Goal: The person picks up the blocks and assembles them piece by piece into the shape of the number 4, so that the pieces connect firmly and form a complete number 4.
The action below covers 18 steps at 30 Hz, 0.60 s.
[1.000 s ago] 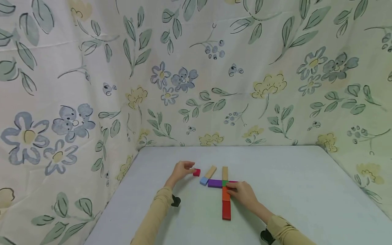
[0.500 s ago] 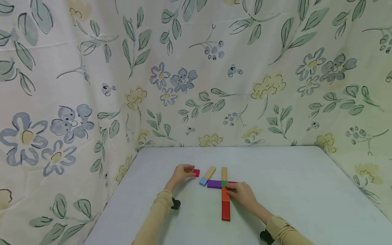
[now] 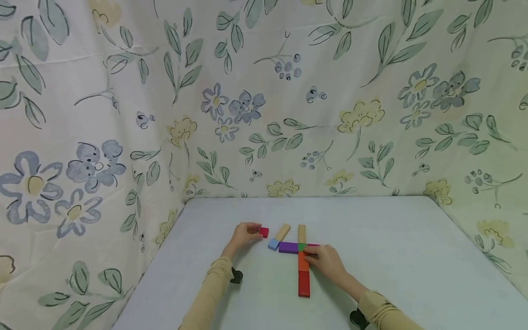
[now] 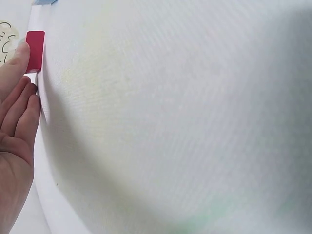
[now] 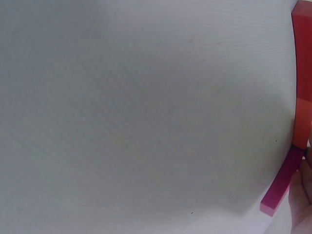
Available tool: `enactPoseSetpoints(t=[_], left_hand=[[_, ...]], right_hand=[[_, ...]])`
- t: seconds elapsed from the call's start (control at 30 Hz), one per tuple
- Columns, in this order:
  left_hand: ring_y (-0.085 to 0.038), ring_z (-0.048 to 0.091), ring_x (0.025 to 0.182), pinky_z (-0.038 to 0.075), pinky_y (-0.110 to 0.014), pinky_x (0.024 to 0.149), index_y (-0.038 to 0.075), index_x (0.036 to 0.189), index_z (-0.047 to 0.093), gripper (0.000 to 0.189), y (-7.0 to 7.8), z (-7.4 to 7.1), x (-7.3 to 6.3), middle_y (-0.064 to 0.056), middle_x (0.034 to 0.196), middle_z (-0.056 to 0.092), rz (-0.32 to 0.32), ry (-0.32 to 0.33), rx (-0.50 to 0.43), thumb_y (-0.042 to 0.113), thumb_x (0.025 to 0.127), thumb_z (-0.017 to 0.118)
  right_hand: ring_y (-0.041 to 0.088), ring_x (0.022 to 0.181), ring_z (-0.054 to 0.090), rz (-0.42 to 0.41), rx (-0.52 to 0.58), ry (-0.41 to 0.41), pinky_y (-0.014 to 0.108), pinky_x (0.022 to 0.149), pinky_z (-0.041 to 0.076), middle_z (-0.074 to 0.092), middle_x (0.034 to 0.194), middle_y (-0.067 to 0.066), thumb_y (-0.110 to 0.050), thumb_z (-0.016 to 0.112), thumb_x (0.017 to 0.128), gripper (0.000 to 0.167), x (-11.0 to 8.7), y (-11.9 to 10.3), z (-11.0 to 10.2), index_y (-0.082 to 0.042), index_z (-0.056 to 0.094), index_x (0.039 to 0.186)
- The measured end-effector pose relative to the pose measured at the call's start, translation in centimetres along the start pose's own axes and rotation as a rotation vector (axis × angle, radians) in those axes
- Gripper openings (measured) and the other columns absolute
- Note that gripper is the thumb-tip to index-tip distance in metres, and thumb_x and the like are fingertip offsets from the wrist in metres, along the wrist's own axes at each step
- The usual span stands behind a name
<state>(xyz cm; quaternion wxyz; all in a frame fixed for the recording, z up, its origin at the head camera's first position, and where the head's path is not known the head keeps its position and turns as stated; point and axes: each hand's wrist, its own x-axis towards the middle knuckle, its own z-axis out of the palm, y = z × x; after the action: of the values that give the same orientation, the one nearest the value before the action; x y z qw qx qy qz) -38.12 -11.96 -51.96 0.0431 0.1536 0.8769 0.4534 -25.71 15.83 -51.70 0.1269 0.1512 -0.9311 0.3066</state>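
My left hand (image 3: pixel 244 234) is at the upper left of the blocks, thumb and fingers around a small red block (image 3: pixel 264 232). In the left wrist view the thumb lies against the red block (image 4: pixel 36 50). My right hand (image 3: pixel 327 260) is at the crossing of a cross-shaped layout, its fingertips pinching the small green block (image 3: pixel 301 247) there. Around the green block lie a purple block (image 3: pixel 288 247), an orange block (image 3: pixel 303 262), a natural wood block (image 3: pixel 302 233) and a magenta block (image 5: pixel 282 181), partly hidden by the right hand in the head view.
Below the orange block lies a longer red block (image 3: pixel 304 284). Between the left hand and the cross, a light blue block (image 3: pixel 273 244) meets a slanted wood block (image 3: pixel 283 232). Everything rests on a white table (image 3: pixel 371 220), with a floral curtain (image 3: pixel 264 114) behind it.
My left hand's fingers have closed slightly around the small red block, which stays nearly in place. The right hand keeps its position at the green block.
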Motion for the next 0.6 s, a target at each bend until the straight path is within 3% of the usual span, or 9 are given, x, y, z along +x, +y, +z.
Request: enactPoseSetpoints(t=[0.6], left_hand=[[-0.030,0.063,0.111,0.050,-0.037,0.092,0.000,0.116,0.066,0.037,-0.34,0.57,0.27,-0.019,0.118,0.066,0.038,0.008,-0.021,0.005,0.080,0.073]], right_hand=[[0.014,0.080,0.068,-0.015,-0.015,0.004,0.025,0.069,0.053,0.074,0.096,0.011,-0.012,0.076,0.077,0.027,0.05,0.26,0.08,-0.003,0.074,0.103]])
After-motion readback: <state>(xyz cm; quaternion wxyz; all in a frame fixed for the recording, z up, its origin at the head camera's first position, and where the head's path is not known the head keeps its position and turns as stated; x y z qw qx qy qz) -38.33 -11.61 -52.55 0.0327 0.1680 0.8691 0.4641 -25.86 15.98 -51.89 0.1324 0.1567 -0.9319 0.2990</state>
